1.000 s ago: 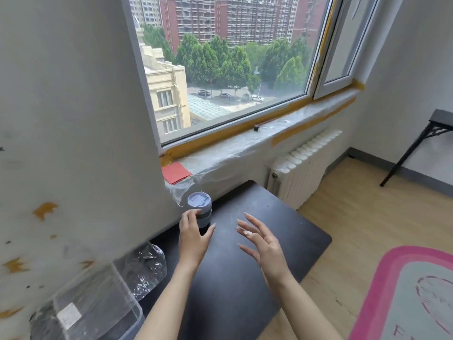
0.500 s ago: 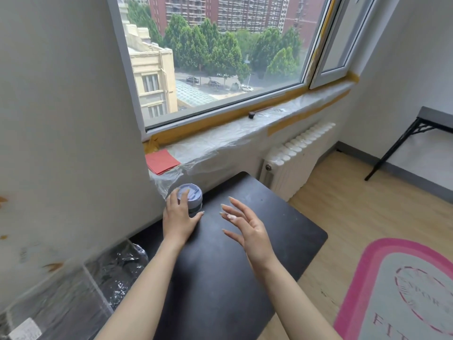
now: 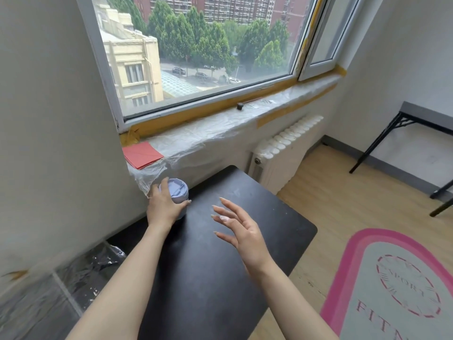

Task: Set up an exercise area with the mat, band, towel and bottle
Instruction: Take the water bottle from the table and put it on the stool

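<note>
Bottle (image 3: 177, 192), lilac, lidded, upright at far left corner of black bench (image 3: 220, 266), left of frame centre, just below plastic-covered windowsill (image 3: 220, 133). Left hand (image 3: 164, 207) wrapped round it: fingers over far side, thumb on near right side. Right hand (image 3: 241, 231) spread loose, fingers straight, holding nothing, hovering over bench mid-frame, apart from bottle. Mat (image 3: 392, 290), pink-bordered, grey centre, flat on wooden floor (image 3: 343, 204) at lower right. Red paper (image 3: 142, 154) on sill above bottle. White radiator (image 3: 284, 153) right of bench's far end.
</note>
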### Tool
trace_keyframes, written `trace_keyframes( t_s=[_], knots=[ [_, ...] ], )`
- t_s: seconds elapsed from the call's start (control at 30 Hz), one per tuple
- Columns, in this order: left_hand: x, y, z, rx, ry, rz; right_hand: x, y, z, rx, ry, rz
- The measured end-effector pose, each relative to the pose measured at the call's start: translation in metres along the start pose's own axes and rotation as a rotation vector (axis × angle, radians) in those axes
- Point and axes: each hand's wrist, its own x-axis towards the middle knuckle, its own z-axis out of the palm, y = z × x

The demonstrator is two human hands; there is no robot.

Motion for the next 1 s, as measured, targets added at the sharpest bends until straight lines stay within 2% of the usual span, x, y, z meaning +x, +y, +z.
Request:
trace_keyframes(
  t_s=[0.13, 0.47, 0.73, 1.0],
  knots=[
    [-0.005, 0.005, 0.000, -0.063, 0.048, -0.023, -0.002, 0.004, -0.002, -0.016, -0.006, 0.010],
    [-0.037, 0.016, -0.008, -0.189, 0.081, 0.049, -0.013, 0.000, -0.010, -0.041, -0.037, 0.029],
    [-0.093, 0.072, -0.058, -0.265, 0.083, 0.159, -0.038, -0.006, -0.014, -0.084, -0.050, -0.017],
    [-0.187, 0.117, -0.111, -0.340, 0.069, 0.166, -0.094, -0.024, -0.044, -0.204, -0.044, -0.107]
  ],
)
